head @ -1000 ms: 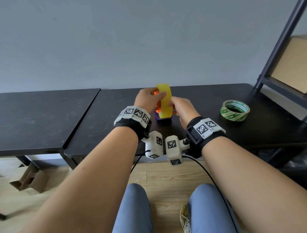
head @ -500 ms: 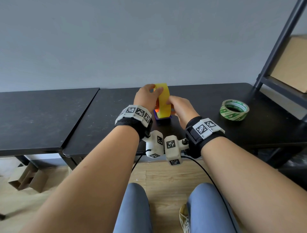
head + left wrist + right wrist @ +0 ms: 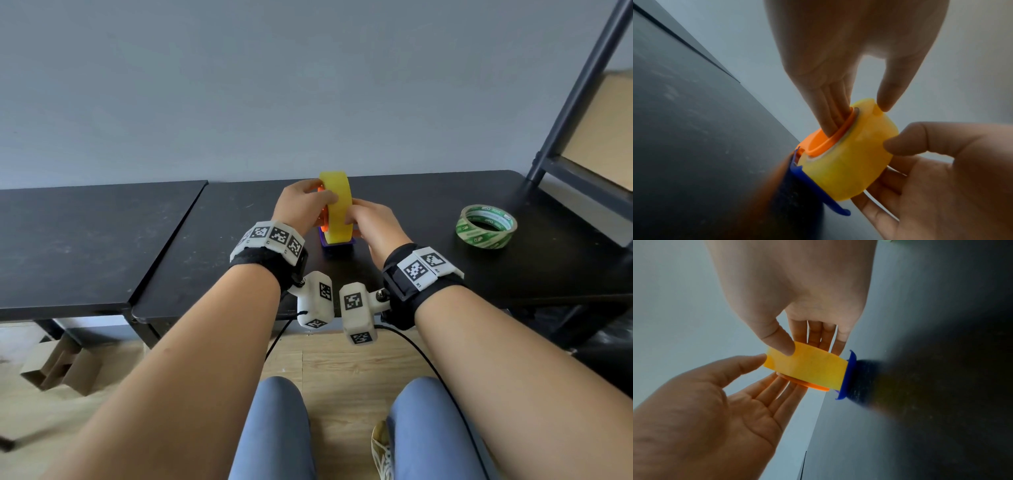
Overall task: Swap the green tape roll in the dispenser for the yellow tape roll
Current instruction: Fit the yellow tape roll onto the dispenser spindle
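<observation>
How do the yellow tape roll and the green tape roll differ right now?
The yellow tape roll stands on edge on the dispenser's orange hub; the green tape roll lies flat on the table, alone, off to the right. Both hands, left hand and right hand, hold the yellow one; nobody touches the green one. The yellow is plain; the green has white printing. Both are ring-shaped rolls.

From the head view the left hand (image 3: 301,209) and right hand (image 3: 373,226) cover most of the dispenser (image 3: 337,241); only a purple edge of its base and a sliver of orange hub show beside the yellow tape roll (image 3: 337,205). In the left wrist view the left fingers (image 3: 830,116) vanish inside the orange hub (image 3: 826,139), their tips unseen. The dispenser's base smears into blur against the tabletop (image 3: 684,129). The shelf frame (image 3: 579,102) runs off the right edge.
</observation>
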Available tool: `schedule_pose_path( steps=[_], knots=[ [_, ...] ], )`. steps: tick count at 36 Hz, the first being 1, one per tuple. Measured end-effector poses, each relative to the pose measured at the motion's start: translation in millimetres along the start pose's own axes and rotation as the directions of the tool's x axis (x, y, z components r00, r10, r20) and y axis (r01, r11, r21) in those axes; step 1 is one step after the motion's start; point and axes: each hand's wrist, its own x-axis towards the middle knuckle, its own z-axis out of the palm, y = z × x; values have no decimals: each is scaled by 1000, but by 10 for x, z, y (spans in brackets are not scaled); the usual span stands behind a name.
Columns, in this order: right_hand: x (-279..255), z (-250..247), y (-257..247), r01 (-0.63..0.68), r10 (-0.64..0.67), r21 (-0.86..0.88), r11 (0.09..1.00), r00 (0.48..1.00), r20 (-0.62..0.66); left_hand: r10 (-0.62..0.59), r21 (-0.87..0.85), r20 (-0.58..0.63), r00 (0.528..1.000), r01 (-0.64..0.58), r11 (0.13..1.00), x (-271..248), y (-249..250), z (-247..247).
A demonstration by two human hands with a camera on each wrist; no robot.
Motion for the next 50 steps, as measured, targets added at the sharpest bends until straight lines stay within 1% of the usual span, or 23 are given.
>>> schedule_pose_path(
  steps=[3, 5, 8, 13, 16, 20, 24, 28, 33, 37, 40, 45, 50],
  knots=[
    [39, 16, 21, 1, -1, -11, 1000, 1000, -21, -12, -42, 13, 1000, 13, 999, -6, -30, -31],
    [58, 27, 21, -2, 2, -6, 1000, 1000, -30, 0, -46, 18, 1000, 1, 999, -10, -37, -32],
    [50, 29, -5, -38, 39, 22, 999, 998, -48, 27, -63, 10, 1000, -26, 998, -25, -35, -18],
    [45, 16, -1, -64, 65, 39, 997, 997, -41, 54, -19, -25, 998, -55, 998, -21, -37, -24],
    [72, 11, 6, -53, 54, 26, 998, 997, -52, 77, 28, -46, 996, -75, 997, -32, -20, -5],
    [44, 0, 8, -10, 10, -7, 1000, 1000, -25, 82, 71, -70, 994, -77, 994, -34, 0, 11],
    [38, -23, 42, 19, -19, -11, 1000, 1000, 25, 81, 90, -84, 993, -73, 993, -30, 13, 24],
    [11, -22, 35, 37, -36, -32, 999, 999, 27, 91, 102, -112, 990, -80, 992, -35, 5, 37],
    [-1, 0, 43, 19, -19, -18, 1000, 1000, 20, 66, 56, -92, 994, -61, 997, -52, -24, 14],
    [-13, 6, 20, -3, 2, 13, 1000, 1000, 14, 9, -20, -1, 1000, -10, 1000, -72, -45, -29],
    [-19, 21, -18, -12, 12, 20, 1000, 1000, -3, 11, -24, 26, 1000, -11, 1000, -90, -31, -50],
    [1, 11, -7, -28, 28, 36, 999, 1000, -10, 38, -5, 13, 999, -38, 999, -88, -33, -22],
    [-11, -18, -9, -7, 7, 40, 999, 1000, 17, 57, 14, -22, 998, -57, 998, -48, -50, -15]
  ],
)
